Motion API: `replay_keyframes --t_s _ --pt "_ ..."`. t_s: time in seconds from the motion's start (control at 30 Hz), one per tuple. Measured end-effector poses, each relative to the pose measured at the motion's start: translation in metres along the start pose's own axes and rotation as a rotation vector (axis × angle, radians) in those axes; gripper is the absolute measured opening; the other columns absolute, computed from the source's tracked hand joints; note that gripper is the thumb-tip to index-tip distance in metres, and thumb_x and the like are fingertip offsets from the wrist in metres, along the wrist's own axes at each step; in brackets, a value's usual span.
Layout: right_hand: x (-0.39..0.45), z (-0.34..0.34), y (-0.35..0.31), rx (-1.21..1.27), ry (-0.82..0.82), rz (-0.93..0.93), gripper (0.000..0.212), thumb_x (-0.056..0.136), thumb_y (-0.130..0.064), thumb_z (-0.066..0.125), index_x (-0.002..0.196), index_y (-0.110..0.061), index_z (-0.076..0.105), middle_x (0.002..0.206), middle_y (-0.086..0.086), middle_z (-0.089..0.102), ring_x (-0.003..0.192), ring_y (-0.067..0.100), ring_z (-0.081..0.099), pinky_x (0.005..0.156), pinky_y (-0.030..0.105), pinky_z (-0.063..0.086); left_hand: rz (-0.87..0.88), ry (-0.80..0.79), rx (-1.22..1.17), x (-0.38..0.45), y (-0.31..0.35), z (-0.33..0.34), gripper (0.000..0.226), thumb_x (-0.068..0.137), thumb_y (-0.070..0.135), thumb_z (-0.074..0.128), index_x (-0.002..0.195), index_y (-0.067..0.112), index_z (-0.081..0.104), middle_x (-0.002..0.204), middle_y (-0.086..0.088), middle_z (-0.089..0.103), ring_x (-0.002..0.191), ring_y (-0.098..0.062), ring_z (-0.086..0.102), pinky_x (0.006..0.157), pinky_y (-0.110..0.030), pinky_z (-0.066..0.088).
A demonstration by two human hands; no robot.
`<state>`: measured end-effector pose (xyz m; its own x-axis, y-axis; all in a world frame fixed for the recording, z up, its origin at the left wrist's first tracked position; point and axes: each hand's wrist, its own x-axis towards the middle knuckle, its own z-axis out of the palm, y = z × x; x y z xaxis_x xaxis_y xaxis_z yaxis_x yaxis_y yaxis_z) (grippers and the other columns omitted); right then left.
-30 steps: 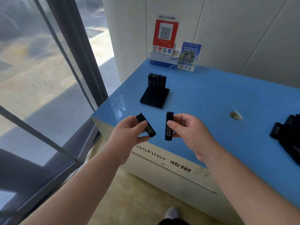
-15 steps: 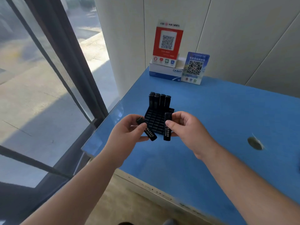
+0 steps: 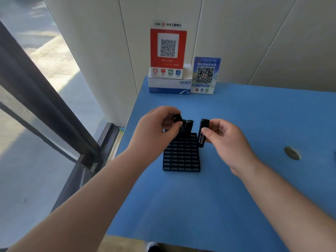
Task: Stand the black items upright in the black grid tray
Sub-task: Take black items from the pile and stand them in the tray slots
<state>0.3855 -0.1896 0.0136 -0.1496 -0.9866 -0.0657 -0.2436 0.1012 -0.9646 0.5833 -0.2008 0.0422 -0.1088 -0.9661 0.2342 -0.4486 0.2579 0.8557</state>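
Note:
A black grid tray lies on the blue table, with black stick-shaped items standing upright in its far row. My left hand pinches one black item over the tray's far left corner, partly hiding the row. My right hand pinches another black item with white lettering, held nearly upright just above the tray's far right edge.
A white and blue box with a red QR sign on it stands at the table's far edge, a blue QR card beside it. A round hole sits in the table at right. A window frame runs along the left.
Both hands have moved forward with their items to the tray's far end. The left item has turned from slanted to above the far row. My view has closed in on the tray.

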Motion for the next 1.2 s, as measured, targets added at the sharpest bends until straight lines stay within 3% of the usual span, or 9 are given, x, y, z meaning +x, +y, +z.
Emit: replay_keyframes --t_s 0.17,0.23,0.4,0.57,0.73,1.0,1.2 --pt "0.009 0.013 0.003 -0.015 0.118 -0.008 0.017 0.093 -0.014 0.069 0.088 -0.03 0.067 0.087 -0.012 0.073 0.089 0.012 0.07 0.096 0.044 0.055 0.133 -0.12 0.136 0.038 -0.018 0.001 0.018 0.087 0.019 0.071 0.104 0.025 0.069 0.093 0.022 0.064 0.09 0.01 0.058 0.079 -0.004 0.042" --pt "0.01 0.017 0.007 -0.019 0.131 -0.002 0.016 0.093 -0.014 0.068 0.089 -0.03 0.067 0.088 -0.011 0.073 0.089 0.013 0.069 0.096 0.045 0.055 0.161 -0.19 0.2 0.048 -0.027 0.006 0.018 0.088 0.024 0.071 0.106 0.026 0.07 0.094 0.019 0.064 0.092 0.005 0.057 0.078 -0.005 0.04" --pt "0.011 0.021 0.017 -0.016 0.144 0.014 0.018 0.092 -0.013 0.069 0.088 -0.03 0.067 0.085 -0.016 0.074 0.088 0.012 0.069 0.096 0.046 0.055 0.255 -0.303 0.352 0.054 -0.045 0.014 0.018 0.088 0.026 0.071 0.105 0.023 0.073 0.096 0.014 0.062 0.101 -0.012 0.054 0.089 -0.027 0.045" --pt "0.012 0.022 0.022 -0.039 0.16 0.005 0.017 0.092 -0.014 0.07 0.088 -0.03 0.066 0.088 -0.01 0.074 0.09 0.017 0.07 0.096 0.044 0.054 0.402 -0.237 0.51 0.05 -0.055 0.019 0.019 0.086 0.028 0.072 0.105 0.023 0.075 0.096 0.008 0.065 0.094 -0.022 0.055 0.085 -0.04 0.047" --pt "0.016 0.025 0.024 -0.068 0.143 -0.047 0.022 0.092 -0.011 0.069 0.089 -0.033 0.065 0.09 -0.011 0.072 0.09 0.012 0.068 0.091 0.03 0.054 0.472 -0.146 0.602 0.048 -0.056 0.02 0.015 0.088 0.033 0.071 0.101 0.027 0.076 0.092 0.01 0.068 0.091 -0.022 0.057 0.08 -0.033 0.032" --pt "0.022 0.03 0.029 -0.072 0.105 -0.102 0.028 0.091 -0.007 0.069 0.087 -0.034 0.064 0.086 -0.014 0.071 0.083 0.004 0.067 0.081 0.015 0.049 0.481 -0.145 0.604 0.044 -0.063 0.024 0.015 0.085 0.032 0.074 0.099 0.028 0.076 0.092 0.012 0.068 0.092 -0.025 0.055 0.08 -0.036 0.033" --pt "0.027 0.032 0.034 -0.143 0.1 -0.147 0.033 0.089 -0.007 0.071 0.086 -0.039 0.064 0.09 -0.01 0.073 0.085 0.007 0.069 0.085 0.022 0.053 0.482 -0.09 0.53 0.038 -0.074 0.03 0.021 0.083 0.024 0.077 0.104 0.021 0.076 0.095 0.006 0.067 0.093 -0.029 0.055 0.082 -0.045 0.047"
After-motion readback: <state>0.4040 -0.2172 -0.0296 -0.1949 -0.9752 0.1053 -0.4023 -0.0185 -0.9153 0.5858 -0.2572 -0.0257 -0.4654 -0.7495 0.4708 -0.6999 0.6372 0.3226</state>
